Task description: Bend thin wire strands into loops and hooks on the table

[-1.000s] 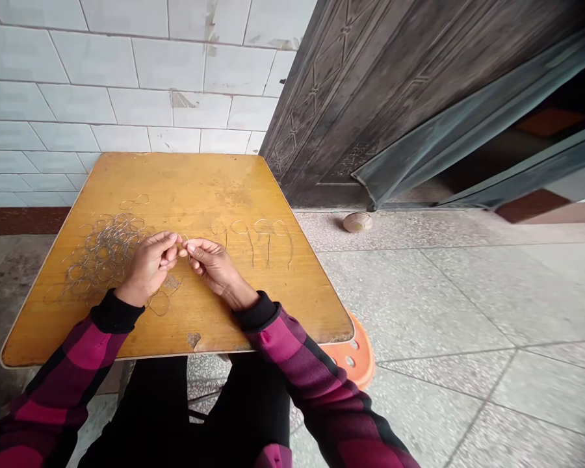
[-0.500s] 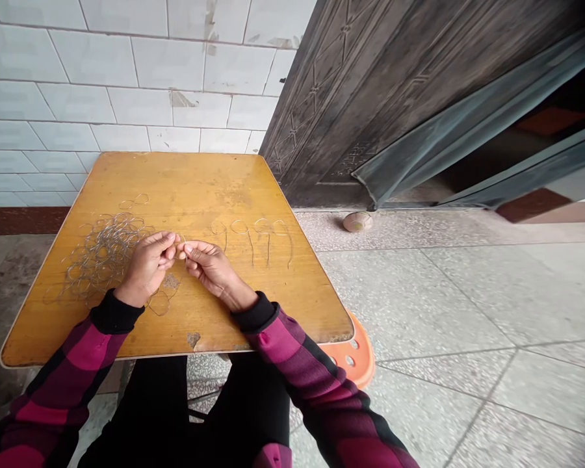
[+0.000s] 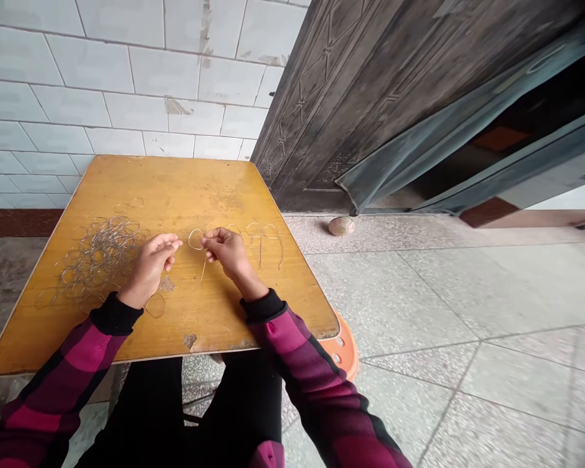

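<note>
Over the middle of the wooden table, my right hand (image 3: 225, 251) pinches a thin wire loop (image 3: 190, 240) between thumb and fingertips. The round part sticks out to the left and a straight tail hangs below the fingers. My left hand (image 3: 153, 263) is just left of that loop, apart from it, its fingers loosely bent with nothing visible in them. Beside it lies a tangled pile of wire loops (image 3: 102, 250). Right of my right hand, several tailed wire loops (image 3: 272, 235) lie in a row, partly hidden behind the hand.
The yellow-brown table (image 3: 175, 188) stands against a white tiled wall (image 3: 136, 107). An orange stool (image 3: 346, 348) shows under its right corner. On the floor by the dark carved door (image 3: 316, 110) is a rounded object (image 3: 341, 225).
My right hand has drawn away to the right with the wire loop, which now shows clearly. My left hand has come off it and stays near the pile. The view has shifted slightly.
</note>
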A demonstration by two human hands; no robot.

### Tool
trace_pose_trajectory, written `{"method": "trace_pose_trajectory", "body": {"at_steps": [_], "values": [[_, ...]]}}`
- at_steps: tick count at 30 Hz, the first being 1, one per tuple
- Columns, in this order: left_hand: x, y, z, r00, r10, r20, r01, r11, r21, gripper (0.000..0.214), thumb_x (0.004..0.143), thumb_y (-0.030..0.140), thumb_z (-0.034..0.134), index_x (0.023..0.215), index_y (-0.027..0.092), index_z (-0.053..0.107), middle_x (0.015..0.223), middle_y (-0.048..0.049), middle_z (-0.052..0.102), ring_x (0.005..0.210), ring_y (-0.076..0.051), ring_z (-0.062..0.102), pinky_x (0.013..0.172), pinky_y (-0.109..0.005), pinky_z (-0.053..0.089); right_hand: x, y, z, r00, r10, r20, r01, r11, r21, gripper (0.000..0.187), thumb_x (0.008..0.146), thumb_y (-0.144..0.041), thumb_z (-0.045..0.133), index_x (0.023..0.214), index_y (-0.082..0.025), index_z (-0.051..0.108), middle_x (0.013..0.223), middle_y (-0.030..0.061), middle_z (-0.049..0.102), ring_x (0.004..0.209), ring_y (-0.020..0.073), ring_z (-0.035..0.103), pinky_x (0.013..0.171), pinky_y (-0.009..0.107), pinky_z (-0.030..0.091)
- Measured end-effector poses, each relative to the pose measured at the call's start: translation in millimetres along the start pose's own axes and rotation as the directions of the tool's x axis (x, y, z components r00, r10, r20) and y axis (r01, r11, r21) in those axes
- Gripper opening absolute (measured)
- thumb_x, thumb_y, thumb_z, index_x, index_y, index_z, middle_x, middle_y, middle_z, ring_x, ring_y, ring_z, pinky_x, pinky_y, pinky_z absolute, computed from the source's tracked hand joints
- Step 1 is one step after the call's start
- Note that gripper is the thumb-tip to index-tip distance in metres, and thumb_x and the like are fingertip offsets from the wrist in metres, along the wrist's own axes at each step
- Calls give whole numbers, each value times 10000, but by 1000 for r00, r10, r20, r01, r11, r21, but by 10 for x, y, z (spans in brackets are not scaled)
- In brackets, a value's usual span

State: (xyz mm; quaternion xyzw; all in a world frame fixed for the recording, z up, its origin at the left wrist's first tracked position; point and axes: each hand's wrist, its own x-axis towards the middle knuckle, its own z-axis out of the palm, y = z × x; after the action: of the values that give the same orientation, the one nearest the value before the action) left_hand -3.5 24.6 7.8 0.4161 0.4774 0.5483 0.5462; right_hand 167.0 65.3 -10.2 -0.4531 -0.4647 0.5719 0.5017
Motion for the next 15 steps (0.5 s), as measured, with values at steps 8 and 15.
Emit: {"method": "trace_pose_trajectory", "body": {"at_steps": [8,15], "values": [[10,-75,-14,999,19,31,-21,997,69,249,710,280,683,906,138,623,728,10,585,494,-54,437,438,-186,312,354,22,-168,995,88,-41,-95,810,-579,141,749,-106,655,684,-183,557,468,-38,602,420,105,590,429,197,467],[1,-158,-37,998,30,54,-39,983,180,234,734,310,661,906,152,638,754,12,588,518,-65,464,459,-189,336,384,-149,-184,999,42,-20,-43,656,-753,159,732,-84,633,610,-178,591,410,-30,567,431,123,585,553,238,470]]}}
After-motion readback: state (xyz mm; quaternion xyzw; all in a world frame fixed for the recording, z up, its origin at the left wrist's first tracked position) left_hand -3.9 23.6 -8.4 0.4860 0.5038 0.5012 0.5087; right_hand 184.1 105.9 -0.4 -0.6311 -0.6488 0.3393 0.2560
